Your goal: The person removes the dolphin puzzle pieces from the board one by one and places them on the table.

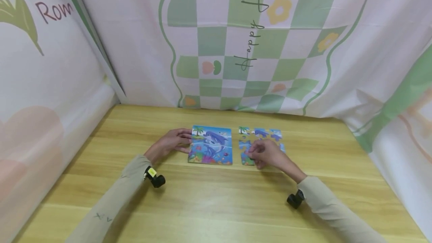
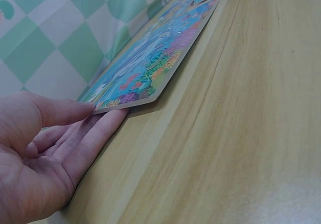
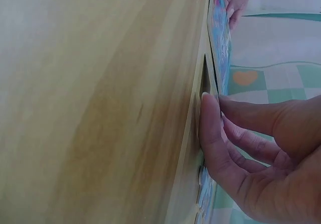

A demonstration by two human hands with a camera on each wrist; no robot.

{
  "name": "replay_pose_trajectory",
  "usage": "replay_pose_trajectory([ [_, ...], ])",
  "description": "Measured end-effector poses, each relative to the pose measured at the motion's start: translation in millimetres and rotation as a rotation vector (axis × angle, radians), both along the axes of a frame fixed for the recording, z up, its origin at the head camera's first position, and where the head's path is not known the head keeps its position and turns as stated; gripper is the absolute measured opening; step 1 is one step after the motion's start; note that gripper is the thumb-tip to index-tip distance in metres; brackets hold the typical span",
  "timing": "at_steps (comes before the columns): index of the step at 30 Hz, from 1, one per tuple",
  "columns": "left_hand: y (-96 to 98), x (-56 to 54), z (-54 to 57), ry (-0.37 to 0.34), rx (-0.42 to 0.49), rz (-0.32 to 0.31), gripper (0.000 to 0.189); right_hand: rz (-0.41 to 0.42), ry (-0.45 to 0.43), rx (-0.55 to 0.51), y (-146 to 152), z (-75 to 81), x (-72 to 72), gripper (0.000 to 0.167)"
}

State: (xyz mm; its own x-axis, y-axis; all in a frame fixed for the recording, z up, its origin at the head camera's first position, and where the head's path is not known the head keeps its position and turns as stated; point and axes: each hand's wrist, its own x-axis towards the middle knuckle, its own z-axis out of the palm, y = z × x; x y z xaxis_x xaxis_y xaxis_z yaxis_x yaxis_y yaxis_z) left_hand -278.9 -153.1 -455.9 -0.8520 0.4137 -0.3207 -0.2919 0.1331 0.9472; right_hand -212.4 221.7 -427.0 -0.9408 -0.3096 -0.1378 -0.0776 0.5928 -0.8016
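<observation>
A square dolphin jigsaw puzzle [image 1: 212, 145] lies at the middle of the wooden table, its picture complete. My left hand [image 1: 173, 142] grips its left edge, thumb on top and fingers underneath in the left wrist view. That side of the board looks slightly raised. To the right, several spaced-out jigsaw pieces [image 1: 260, 133] show a similar dolphin scene. Over their lower part, my right hand [image 1: 268, 155] pinches a jigsaw piece [image 1: 246, 159] at the lower left corner between thumb and index finger. The hand hides some of the other pieces.
The wooden table [image 1: 216, 205] extends in front of both hands and to either side. A checkered curtain [image 1: 243, 48] hangs along the back edge, with printed cloth [image 1: 44, 123] at the left side. Small cameras are strapped to both wrists.
</observation>
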Motion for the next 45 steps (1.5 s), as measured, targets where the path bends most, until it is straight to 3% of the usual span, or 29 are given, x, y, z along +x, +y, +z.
replay_pose_trajectory([
  [10,-0.6,0.4,-0.2,-0.007,0.004,0.001,0.055,-0.025,0.024,0.044,-5,0.7,3.3,0.015],
  [29,0.8,-1.7,-1.6,-0.001,0.007,0.016,0.054,0.014,0.241,0.230,-9,-2.4,3.7,0.010],
  [45,0.4,-0.4,-0.6,-0.003,-0.001,0.015,0.054,0.070,0.225,0.206,-8,1.2,-5.7,0.004],
])
